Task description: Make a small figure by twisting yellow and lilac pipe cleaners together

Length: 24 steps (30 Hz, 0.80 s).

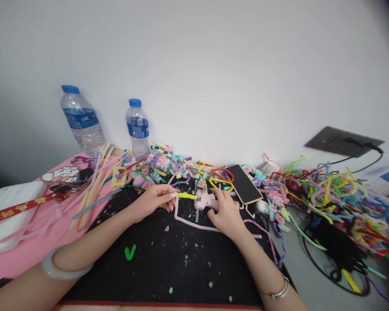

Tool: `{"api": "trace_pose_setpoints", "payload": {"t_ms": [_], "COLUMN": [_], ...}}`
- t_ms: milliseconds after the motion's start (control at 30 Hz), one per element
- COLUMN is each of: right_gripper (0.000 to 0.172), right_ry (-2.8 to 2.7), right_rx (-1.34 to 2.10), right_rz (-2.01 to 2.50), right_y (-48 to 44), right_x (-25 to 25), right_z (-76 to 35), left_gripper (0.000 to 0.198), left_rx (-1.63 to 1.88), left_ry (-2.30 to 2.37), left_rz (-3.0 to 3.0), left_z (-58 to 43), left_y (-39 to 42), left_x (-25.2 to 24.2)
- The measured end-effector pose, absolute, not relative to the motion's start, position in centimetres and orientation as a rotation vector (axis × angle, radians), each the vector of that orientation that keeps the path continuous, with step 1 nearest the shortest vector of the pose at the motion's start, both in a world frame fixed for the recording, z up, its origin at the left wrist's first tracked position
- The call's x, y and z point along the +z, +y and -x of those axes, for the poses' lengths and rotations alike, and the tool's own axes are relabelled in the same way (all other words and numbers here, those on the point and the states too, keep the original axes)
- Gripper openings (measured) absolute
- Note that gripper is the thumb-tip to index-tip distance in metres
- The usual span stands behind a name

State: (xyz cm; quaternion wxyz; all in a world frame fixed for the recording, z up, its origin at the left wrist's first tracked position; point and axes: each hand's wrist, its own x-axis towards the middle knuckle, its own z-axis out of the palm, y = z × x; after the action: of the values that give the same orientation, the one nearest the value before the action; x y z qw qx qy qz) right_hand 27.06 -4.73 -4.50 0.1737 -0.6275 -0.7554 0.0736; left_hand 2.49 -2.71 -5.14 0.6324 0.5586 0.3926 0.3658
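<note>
My left hand point(160, 198) pinches one end of a short, fuzzy yellow pipe cleaner point(186, 196). Its other end reaches a small pale pink tool point(205, 201), which looks like a glue gun with a translucent bluish stick point(197, 216) jutting from it. Fingers of my right hand point(226, 211) close round the tool's handle, partly hiding it. From beside my left fingertips a bent lilac pipe cleaner point(197, 225) drops, then runs right and passes beneath my right hand. A green V-shaped piece point(130, 252) lies nearer on the black mat point(155, 276).
Tangled pipe cleaners point(337, 194) heap along the wall and at right. A phone point(244, 183) lies behind my right hand. Two bottles point(138, 129) stand at back left, near a pink sheet point(74, 224). Black cables point(340, 246) coil at right, below a wall socket point(343, 141).
</note>
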Motion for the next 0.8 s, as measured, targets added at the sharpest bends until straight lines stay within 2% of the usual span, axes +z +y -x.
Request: {"api": "trace_pose_setpoints", "payload": {"t_ms": [100, 233, 367, 567, 800], "right_gripper": [0.052, 0.04, 0.025, 0.029, 0.026], "right_ry": [-2.174, -2.072, -1.892, -1.76, -1.879], "right_rx": [0.217, 0.231, 0.466, 1.032, 1.105], "right_rz": [1.796, 1.716, 1.541, 1.362, 1.295], "right_y": [-4.7, -4.0, -3.2, -3.1, -3.5], "right_x": [-4.7, -4.8, -4.8, -4.9, -4.8], "right_z": [-27.2, -27.8, -28.7, -29.4, -29.0], "left_gripper": [0.023, 0.024, 0.025, 0.024, 0.024], "left_rx": [0.699, 0.654, 0.674, 0.668, 0.667], "left_ry": [0.876, 0.913, 0.97, 1.004, 1.005], "left_rz": [-1.308, -1.353, -1.404, -1.465, -1.481], "left_z": [-2.3, -2.3, -2.4, -2.6, -2.6], "left_y": [-2.6, -2.6, -2.6, -2.6, -2.6], "left_x": [-5.2, -5.1, -5.2, -5.6, -5.6]}}
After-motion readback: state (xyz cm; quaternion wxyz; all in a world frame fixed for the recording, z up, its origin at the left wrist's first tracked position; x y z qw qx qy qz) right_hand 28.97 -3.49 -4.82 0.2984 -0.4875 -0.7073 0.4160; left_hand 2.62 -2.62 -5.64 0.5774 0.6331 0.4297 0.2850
